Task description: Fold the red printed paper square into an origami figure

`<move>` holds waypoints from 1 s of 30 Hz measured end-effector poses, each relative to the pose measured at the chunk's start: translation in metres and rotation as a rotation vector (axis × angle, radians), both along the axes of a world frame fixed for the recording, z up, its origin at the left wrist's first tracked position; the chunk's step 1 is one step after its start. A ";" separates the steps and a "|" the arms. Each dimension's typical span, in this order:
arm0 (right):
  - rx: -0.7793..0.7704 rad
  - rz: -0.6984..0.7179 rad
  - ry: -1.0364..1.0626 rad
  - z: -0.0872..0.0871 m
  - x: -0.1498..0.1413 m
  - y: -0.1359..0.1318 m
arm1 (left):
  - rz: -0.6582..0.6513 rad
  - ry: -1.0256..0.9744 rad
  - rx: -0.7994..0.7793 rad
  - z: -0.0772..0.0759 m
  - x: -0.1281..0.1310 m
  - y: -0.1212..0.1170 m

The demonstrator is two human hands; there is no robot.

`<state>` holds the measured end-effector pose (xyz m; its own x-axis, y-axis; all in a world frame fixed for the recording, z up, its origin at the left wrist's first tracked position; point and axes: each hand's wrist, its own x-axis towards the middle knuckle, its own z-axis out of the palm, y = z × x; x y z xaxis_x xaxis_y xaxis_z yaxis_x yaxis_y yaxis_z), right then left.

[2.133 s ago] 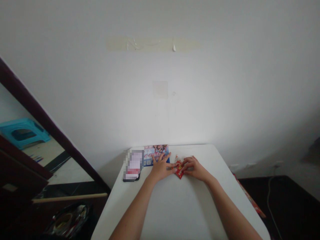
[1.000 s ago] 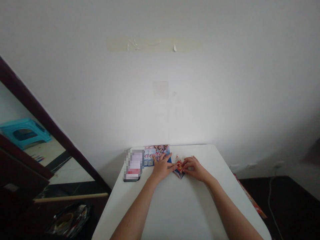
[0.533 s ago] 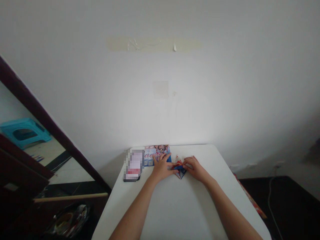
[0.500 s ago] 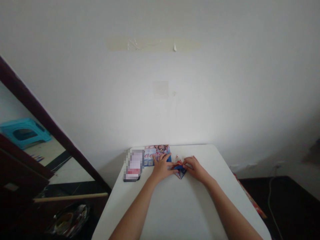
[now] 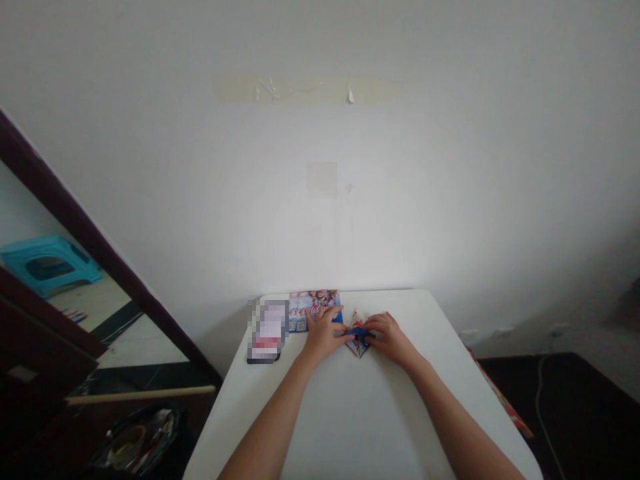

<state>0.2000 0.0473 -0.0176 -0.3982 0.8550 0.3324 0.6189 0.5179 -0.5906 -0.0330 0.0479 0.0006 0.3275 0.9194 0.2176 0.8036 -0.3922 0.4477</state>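
Observation:
A small folded piece of printed paper, blue, red and white, lies on the white table between my hands. My left hand pinches its left side with thumb and a finger, while the other fingers spread over a printed leaflet. From the right, my right hand grips the paper's right side with bent fingers. A blue flap stands across the middle of the folded paper. The fingertips hide parts of its edges.
A phone, blurred out, lies at the table's left. Behind the table rises a white wall. To the left are a dark-framed mirror reflecting a blue stool, and a black-lined bin on the floor.
My fingers have shifted slightly on the folded paper. More of its blue flap and lower part shows between my hands now. The leaflet and phone stay put.

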 end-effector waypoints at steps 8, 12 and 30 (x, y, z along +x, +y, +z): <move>0.048 0.043 0.059 -0.007 -0.001 0.006 | 0.017 0.000 0.010 0.002 0.001 0.000; 0.000 -0.018 0.039 -0.005 -0.001 0.004 | 0.017 -0.012 0.028 0.003 0.002 0.000; 0.108 -0.241 0.024 -0.015 -0.015 0.005 | 0.152 -0.047 0.093 0.001 0.016 0.000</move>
